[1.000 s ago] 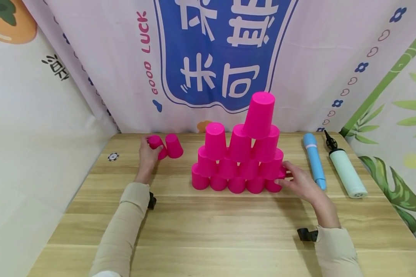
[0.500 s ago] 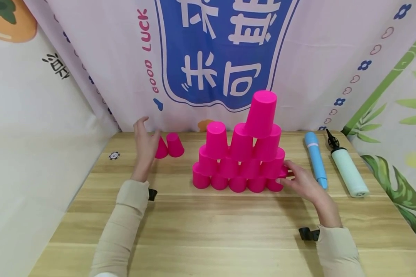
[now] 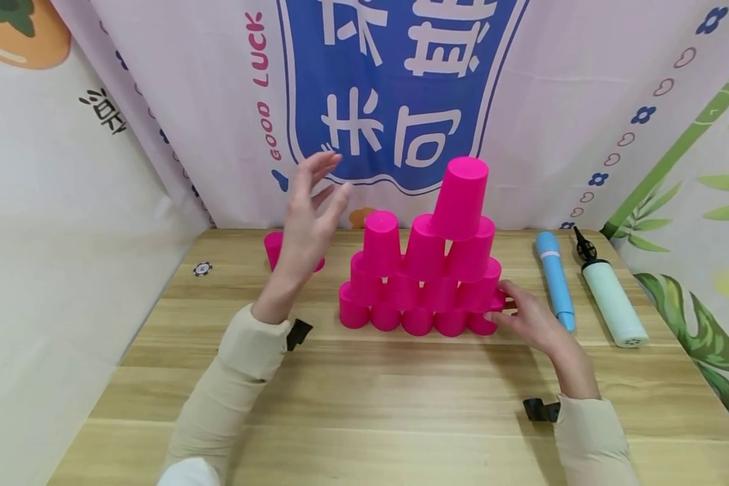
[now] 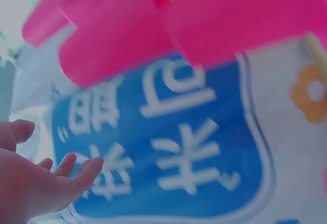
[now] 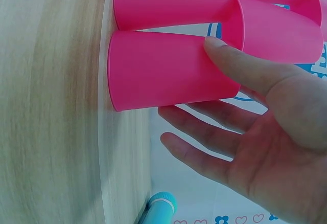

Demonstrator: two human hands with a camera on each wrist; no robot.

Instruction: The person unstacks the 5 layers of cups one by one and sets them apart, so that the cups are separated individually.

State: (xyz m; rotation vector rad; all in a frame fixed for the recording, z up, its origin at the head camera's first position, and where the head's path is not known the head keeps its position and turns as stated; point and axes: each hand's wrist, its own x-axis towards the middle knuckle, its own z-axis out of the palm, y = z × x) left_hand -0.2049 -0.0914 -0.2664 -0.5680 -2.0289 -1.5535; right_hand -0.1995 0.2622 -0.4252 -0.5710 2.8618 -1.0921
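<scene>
Pink cups stand upside down in a stacked pyramid, with several in the bottom row (image 3: 417,322). A single top cup (image 3: 460,199) rests across the right two of the three cups in the third row. My left hand (image 3: 306,233), empty, is raised to the left of the stack, fingers and thumb apart. Two more pink cups (image 3: 273,247) on the table are partly hidden behind it. At the stack's right end my right hand (image 3: 531,320) holds the bottom-row end cup (image 5: 168,70), thumb on one side and fingers on the other.
A blue cylindrical tool (image 3: 555,280) and a pale green hand pump (image 3: 613,304) lie on the right of the wooden table (image 3: 401,405). A small round chip (image 3: 202,269) lies at the left. A printed curtain (image 3: 219,101) hangs behind.
My left hand has let go of a cup at the back left, then risen and swung right towards the stack. The right hand has stayed at the bottom-row end cup.
</scene>
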